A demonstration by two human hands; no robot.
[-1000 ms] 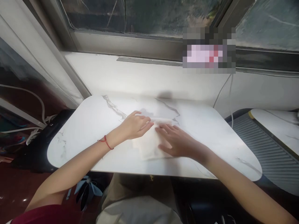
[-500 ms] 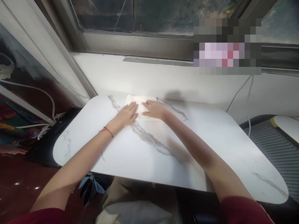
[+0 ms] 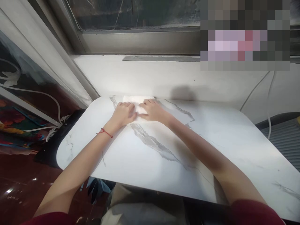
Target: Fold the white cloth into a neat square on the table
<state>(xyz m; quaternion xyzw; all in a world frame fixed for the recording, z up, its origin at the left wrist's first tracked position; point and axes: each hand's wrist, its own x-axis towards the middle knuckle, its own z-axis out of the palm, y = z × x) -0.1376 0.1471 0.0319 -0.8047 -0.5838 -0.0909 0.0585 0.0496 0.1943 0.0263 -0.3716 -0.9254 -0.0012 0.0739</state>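
Observation:
A thin white sheet (image 3: 138, 99), paper or cloth I cannot tell, lies flat at the back of the white marble-patterned table (image 3: 136, 162). My left hand (image 3: 123, 113) rests on the left part of it with fingers curled under and pressed together, gripping it; a red string bracelet (image 3: 104, 132) circles that wrist. Just to the right, my right hand (image 3: 154, 110) lies on the sheet, its thumb and forefinger spread apart and the other fingers slightly bent. The hands are close together, thumbs almost meeting, and cover much of the sheet.
Behind the table stands a white wall (image 3: 136, 75) under a metal window frame (image 3: 140, 42). A light curtain (image 3: 44, 56) hangs at left, near white cables (image 3: 50, 93). Another cable (image 3: 270, 103) runs down the wall at right, beside a ribbed grey surface (image 3: 281, 140).
My left hand's fingers, stretched out before, are now curled in on the sheet. My right hand has come slightly nearer the left. The camera view has shifted a little.

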